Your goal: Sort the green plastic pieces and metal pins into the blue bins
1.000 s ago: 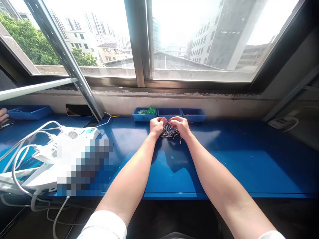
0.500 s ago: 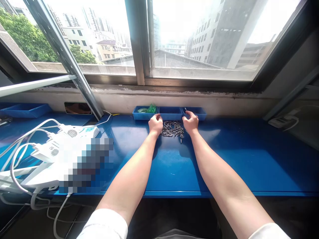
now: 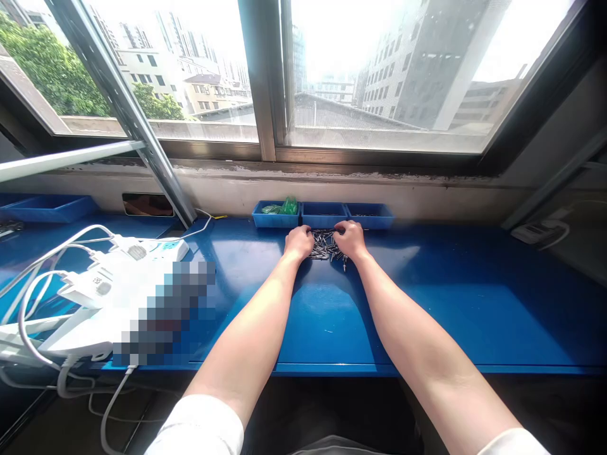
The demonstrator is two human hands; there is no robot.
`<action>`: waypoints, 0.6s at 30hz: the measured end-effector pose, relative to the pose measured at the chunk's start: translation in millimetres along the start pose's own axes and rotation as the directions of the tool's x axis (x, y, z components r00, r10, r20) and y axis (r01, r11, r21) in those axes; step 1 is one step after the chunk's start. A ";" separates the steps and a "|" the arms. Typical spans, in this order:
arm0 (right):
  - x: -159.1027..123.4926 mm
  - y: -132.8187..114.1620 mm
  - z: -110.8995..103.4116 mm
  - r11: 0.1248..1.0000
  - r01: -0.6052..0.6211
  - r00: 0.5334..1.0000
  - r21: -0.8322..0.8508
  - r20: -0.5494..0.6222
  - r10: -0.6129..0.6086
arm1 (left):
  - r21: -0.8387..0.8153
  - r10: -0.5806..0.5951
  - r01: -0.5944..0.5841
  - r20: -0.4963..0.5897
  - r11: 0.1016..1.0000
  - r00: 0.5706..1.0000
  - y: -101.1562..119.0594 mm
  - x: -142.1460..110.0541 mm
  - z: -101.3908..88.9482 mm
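Head view, looking down along both bare forearms to a blue metal surface [image 3: 441, 316]. The left hand [image 3: 298, 242] and right hand [image 3: 349, 239] lie palms down and close together, with only a narrow gap between them. The left hand's fingers [image 3: 309, 236] curl inward, touching the left edge of a loose pile of small metal pins [image 3: 326, 246]. The right hand's fingers [image 3: 337, 230] curl the opposite way, touching the pile's right edge. On each hand the fingers are held together rather than spread. Whether either hand is pinching a pin is too small to tell.

The pins lie crisscrossed and flat on the surface, directly between the two sets of fingers, with one poking out just below the right hand's fingers. Just beyond the fingers, three blue plastic trays [image 3: 324, 215] stand in a row against the wall. The tray beyond the left hand's fingers [image 3: 258, 218] holds green plastic-wrapped pieces [image 3: 285, 206]. The tray beyond the right hand's fingers [image 3: 382, 218] holds a few small dark pieces [image 3: 365, 215]. Well to the left of the fingers sit white power strips [image 3: 137, 253] with white cables [image 3: 47, 268], partly pixelated, and past them a fourth blue tray [image 3: 50, 209].
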State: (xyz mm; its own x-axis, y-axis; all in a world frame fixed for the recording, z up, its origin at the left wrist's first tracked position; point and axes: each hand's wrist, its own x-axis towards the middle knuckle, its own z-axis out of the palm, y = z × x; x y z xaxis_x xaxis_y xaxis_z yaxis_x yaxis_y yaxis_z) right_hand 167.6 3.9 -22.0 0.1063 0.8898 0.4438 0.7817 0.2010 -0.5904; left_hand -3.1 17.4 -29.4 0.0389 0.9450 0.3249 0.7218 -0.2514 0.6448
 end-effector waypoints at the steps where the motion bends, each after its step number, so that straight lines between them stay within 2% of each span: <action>1: -0.4 -0.2 2.4 0.999 -0.004 1.000 -0.040 0.015 0.004 | 0.029 0.026 -0.027 0.020 0.999 0.999 0.1 -0.2 1.5; 5: -0.6 0.6 7.5 0.987 -0.064 0.997 -0.150 0.020 0.068 | 0.095 0.095 -0.108 0.125 0.990 0.988 5.0 -3.5 3.9; 9: -0.7 1.7 6.9 0.985 -0.070 0.997 -0.157 0.028 0.075 | 0.140 0.140 -0.171 0.210 0.975 0.968 9.4 -9.3 4.6; 15: -0.1 2.3 7.4 0.989 -0.093 0.993 -0.118 0.055 0.100 | 0.176 0.149 -0.196 0.247 0.965 0.957 7.2 -12.1 9.5; 18: 0.9 1.5 7.4 0.993 -0.064 0.996 -0.104 0.053 0.070 | 0.186 0.149 -0.197 0.244 0.963 0.958 8.5 -12.2 8.0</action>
State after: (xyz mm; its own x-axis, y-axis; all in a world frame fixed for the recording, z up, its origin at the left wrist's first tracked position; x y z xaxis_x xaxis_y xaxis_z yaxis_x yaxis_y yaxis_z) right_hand 164.4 8.0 -27.4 0.1279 0.9222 0.3650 0.8327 0.1001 -0.5446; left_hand 8.1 5.5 -33.3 0.3138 0.9191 0.2383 0.8157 -0.3894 0.4278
